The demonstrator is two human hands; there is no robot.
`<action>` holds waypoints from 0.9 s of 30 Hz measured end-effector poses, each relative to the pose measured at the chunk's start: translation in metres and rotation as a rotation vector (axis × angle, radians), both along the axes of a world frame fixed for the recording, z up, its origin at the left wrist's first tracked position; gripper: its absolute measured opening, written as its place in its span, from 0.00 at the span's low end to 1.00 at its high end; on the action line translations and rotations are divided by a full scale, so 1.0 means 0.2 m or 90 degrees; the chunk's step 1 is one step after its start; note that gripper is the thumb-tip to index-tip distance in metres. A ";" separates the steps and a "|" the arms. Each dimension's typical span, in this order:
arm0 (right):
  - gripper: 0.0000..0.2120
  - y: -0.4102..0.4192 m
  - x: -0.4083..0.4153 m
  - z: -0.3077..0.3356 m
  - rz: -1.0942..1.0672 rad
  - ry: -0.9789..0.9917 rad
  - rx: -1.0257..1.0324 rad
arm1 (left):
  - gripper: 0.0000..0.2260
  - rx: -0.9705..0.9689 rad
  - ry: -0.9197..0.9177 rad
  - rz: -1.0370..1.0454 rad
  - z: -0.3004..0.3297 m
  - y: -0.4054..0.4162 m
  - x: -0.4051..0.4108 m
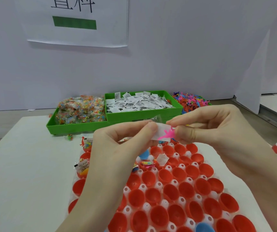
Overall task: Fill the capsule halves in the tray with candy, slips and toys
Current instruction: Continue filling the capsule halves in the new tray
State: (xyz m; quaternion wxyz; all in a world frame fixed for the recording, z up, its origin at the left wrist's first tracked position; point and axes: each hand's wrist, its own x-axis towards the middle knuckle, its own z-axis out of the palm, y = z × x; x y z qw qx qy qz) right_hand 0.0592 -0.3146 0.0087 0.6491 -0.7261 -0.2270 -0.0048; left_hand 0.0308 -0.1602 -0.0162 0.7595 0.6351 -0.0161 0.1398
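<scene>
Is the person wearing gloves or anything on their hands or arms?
No. The left hand and right hand are both bare: no gloves, rings, watch or bracelets show. The forearms are bare too, with no sleeves in view. Fingernails are short and unpainted.

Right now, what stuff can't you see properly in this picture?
- Head view: the left hand covers some capsule halves in the tray.
- The print on the white slip pinched by both hands is unreadable; the right hand hides part of the pink toy.
- The toy bin is partly hidden behind the slip bin.
- The wall sign is cut off at the top.
</scene>
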 end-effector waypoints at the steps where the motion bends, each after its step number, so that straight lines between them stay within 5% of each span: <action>1: 0.11 0.00 0.00 0.00 0.006 0.004 -0.004 | 0.04 0.019 -0.006 0.016 0.00 0.00 0.00; 19: 0.11 0.02 0.01 -0.04 -0.078 -0.050 -0.012 | 0.06 0.071 -0.033 -0.134 0.01 0.02 0.00; 27: 0.08 -0.01 0.00 -0.06 0.010 0.079 -0.058 | 0.09 0.081 -0.005 -0.174 -0.02 -0.01 0.00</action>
